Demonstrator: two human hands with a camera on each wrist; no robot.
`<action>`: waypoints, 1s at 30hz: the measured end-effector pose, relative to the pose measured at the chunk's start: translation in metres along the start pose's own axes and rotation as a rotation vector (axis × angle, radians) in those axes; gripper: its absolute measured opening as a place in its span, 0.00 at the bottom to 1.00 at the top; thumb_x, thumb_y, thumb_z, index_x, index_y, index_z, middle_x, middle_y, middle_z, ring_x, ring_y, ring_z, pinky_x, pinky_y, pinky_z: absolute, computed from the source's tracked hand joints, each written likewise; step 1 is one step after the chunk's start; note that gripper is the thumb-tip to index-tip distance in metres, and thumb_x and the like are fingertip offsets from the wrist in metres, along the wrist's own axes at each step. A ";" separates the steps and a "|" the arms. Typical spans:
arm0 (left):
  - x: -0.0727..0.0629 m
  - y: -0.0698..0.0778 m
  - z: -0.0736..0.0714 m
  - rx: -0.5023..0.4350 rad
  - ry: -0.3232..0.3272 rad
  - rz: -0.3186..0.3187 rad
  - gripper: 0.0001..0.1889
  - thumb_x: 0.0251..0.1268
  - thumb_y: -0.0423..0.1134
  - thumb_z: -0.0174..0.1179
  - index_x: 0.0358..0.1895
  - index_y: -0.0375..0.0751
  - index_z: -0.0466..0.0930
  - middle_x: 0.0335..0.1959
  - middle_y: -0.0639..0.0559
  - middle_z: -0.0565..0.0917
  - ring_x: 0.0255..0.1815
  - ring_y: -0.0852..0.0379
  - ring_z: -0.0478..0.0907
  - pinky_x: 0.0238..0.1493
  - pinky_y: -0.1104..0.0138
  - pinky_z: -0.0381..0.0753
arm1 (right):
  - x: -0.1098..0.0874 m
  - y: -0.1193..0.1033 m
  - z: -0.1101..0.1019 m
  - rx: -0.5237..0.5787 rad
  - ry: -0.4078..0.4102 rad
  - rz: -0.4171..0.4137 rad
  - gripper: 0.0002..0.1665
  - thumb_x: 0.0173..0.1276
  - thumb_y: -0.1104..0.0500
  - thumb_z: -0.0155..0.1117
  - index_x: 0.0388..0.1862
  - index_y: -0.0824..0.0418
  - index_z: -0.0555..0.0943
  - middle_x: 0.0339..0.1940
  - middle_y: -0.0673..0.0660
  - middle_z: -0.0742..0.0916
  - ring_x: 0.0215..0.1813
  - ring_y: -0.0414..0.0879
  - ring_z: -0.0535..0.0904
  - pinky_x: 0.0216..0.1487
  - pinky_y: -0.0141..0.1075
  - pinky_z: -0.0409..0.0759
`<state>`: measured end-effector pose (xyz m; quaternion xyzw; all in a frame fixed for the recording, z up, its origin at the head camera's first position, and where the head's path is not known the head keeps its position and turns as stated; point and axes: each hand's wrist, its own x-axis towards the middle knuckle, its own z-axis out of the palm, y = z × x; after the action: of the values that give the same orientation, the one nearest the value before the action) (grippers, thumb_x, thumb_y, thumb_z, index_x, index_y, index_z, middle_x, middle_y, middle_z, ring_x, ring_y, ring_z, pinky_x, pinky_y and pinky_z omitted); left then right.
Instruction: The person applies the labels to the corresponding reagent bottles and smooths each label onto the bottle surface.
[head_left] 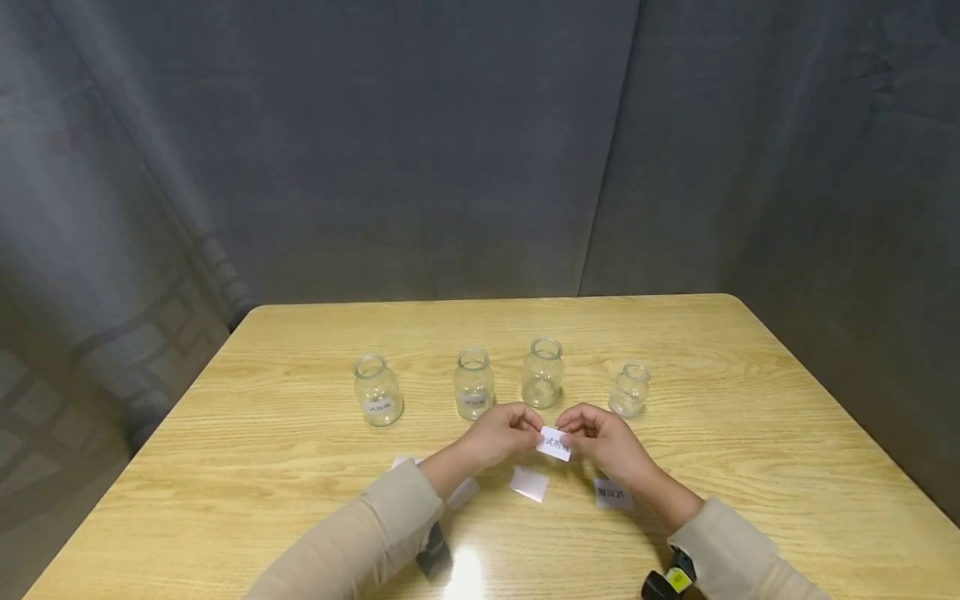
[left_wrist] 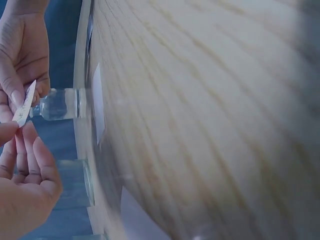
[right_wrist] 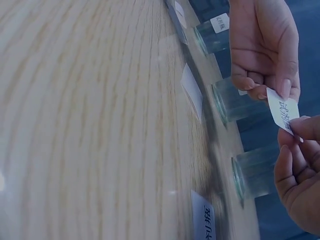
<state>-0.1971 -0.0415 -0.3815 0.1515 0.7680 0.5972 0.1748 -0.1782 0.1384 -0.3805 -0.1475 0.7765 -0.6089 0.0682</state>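
Both hands pinch one small white label [head_left: 553, 443] with dark handwriting, held above the table in front of the jars. The left hand [head_left: 504, 433] has its left edge between thumb and fingers; the right hand [head_left: 600, 435] grips the right edge. In the right wrist view the label [right_wrist: 282, 111] is tilted, its writing facing the camera. Just behind the hands stands a glass jar [head_left: 542, 375] with no label showing. To its left, two more glass jars, one nearer [head_left: 473, 379] and one at far left [head_left: 377, 387], each bear a white label low on the front.
A smaller glass jar [head_left: 630, 390] stands at the right. On the table lie a blank white paper piece [head_left: 529, 483], a written label [head_left: 613, 493] under the right forearm, and another white piece [head_left: 463, 493] by the left forearm. A dark flat object [head_left: 433, 554] lies near the left sleeve.
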 end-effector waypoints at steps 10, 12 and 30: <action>-0.008 0.018 0.004 -0.004 0.083 0.023 0.04 0.51 0.25 0.54 0.32 0.29 0.72 0.22 0.51 0.72 0.24 0.60 0.68 0.31 0.64 0.74 | 0.004 0.001 0.003 -0.030 0.091 0.084 0.09 0.54 0.69 0.59 0.34 0.72 0.73 0.26 0.56 0.77 0.28 0.43 0.70 0.27 0.31 0.71; -0.009 0.021 0.004 0.000 0.103 0.026 0.04 0.52 0.25 0.54 0.32 0.29 0.72 0.22 0.50 0.72 0.24 0.60 0.68 0.31 0.63 0.75 | 0.005 0.002 0.003 -0.044 0.099 0.097 0.08 0.54 0.68 0.60 0.33 0.71 0.73 0.25 0.55 0.76 0.27 0.42 0.69 0.26 0.30 0.70; 0.018 -0.001 0.006 0.070 0.261 0.013 0.03 0.52 0.29 0.57 0.31 0.34 0.74 0.23 0.52 0.74 0.23 0.61 0.69 0.24 0.74 0.71 | 0.024 0.012 0.002 -0.093 0.206 0.077 0.06 0.57 0.67 0.58 0.33 0.70 0.75 0.21 0.54 0.76 0.25 0.46 0.70 0.23 0.30 0.69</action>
<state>-0.2109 -0.0284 -0.3851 0.0834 0.8036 0.5857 0.0645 -0.2019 0.1314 -0.3912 -0.0573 0.8118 -0.5811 0.0046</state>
